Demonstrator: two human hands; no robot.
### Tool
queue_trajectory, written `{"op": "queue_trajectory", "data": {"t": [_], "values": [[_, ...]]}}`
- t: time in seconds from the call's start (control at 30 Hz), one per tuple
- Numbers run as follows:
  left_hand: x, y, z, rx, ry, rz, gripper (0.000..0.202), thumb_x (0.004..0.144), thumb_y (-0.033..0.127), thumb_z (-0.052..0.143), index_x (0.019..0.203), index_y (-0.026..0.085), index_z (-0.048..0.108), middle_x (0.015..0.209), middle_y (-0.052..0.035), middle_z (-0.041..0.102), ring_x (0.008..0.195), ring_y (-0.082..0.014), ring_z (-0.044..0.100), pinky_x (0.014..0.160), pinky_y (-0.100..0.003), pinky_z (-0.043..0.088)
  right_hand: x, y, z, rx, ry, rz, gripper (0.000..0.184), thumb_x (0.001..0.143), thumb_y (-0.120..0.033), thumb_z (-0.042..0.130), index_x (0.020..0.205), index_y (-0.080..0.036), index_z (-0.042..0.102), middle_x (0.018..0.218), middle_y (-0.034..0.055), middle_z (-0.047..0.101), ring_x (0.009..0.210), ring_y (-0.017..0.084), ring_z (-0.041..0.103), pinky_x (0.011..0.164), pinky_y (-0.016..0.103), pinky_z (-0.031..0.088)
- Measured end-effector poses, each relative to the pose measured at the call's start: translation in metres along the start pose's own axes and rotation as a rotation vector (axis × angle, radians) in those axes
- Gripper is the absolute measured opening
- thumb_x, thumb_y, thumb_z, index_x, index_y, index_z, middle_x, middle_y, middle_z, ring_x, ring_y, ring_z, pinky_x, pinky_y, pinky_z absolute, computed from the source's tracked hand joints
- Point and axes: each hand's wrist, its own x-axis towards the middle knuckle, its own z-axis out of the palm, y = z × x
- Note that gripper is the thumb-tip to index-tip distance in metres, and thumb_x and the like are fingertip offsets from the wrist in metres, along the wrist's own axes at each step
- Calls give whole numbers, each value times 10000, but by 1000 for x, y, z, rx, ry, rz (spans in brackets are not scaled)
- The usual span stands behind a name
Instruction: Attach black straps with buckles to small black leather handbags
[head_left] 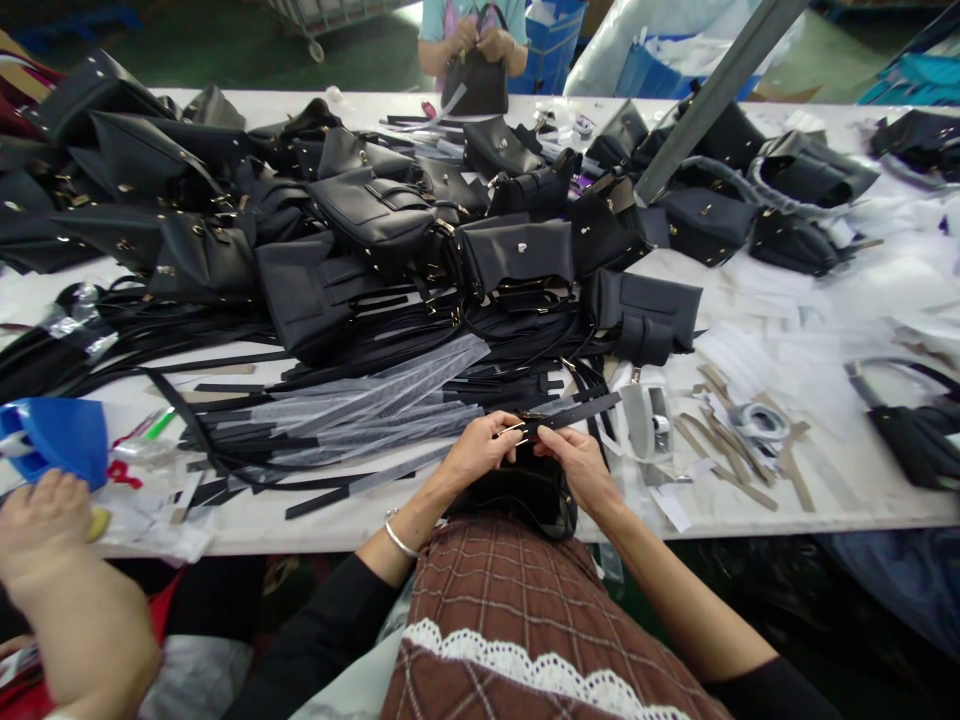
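Observation:
At the table's near edge my left hand (480, 450) is closed in a pinch on a black strap (581, 408), beside a thin gold-coloured metal piece, perhaps a buckle. Close by on the right, my right hand (581, 465) pinches the same strap, whose free end points off to the right. Just below both hands a black handbag (553, 500) rests against my checked apron, partly hidden by my fingers. Beyond them lie many plastic-wrapped straps (375, 390).
Black handbags (517, 248) crowd the white table (750, 515). A tape dispenser (646, 420), a tape roll (759, 425) and brown strips lie right. A slanted metal post (712, 100) crosses the far side. A co-worker's arm (75, 590) is left; another person (472, 40) handles a bag opposite.

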Motion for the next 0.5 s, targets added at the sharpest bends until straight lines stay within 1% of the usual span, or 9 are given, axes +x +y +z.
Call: {"op": "queue_trajectory", "data": {"t": [0.1, 0.23, 0.33, 0.43, 0.5], "values": [[0, 1, 0, 53, 25, 4, 325, 869, 399, 513, 1052, 156, 627, 598, 36, 587, 465, -84, 469, 481, -203, 351, -1, 2, -1, -256, 41, -96, 409, 765, -561, 663, 669, -166, 708, 681, 39, 691, 642, 152, 576, 646, 272, 452], [0, 1, 1, 96, 44, 17, 328, 865, 385, 530, 1085, 159, 618, 580, 41, 587, 492, -98, 499, 520, -212, 378, -5, -3, 3, -412, 72, -194, 430, 789, -574, 623, 640, -177, 697, 657, 40, 665, 628, 165, 559, 606, 281, 413], [-1, 1, 2, 127, 76, 38, 313, 862, 353, 532, 1094, 159, 612, 589, 35, 605, 531, -115, 538, 557, -225, 401, -10, -9, 9, -441, 108, -235, 426, 807, -561, 609, 634, -181, 696, 671, 49, 668, 647, 181, 576, 635, 299, 415], [-2, 2, 3, 178, 127, 53, 297, 860, 321, 526, 1089, 156, 616, 599, 27, 620, 576, -129, 568, 596, -236, 413, -14, -12, 14, -397, 134, -241, 401, 814, -542, 607, 649, -191, 707, 687, 53, 685, 669, 198, 604, 669, 316, 436], [-2, 3, 3, 201, 145, 48, 292, 857, 307, 521, 1091, 161, 617, 596, 31, 620, 572, -129, 567, 604, -240, 413, -15, -13, 15, -387, 140, -257, 377, 820, -522, 608, 652, -200, 709, 686, 50, 688, 675, 202, 613, 678, 322, 447]]}}
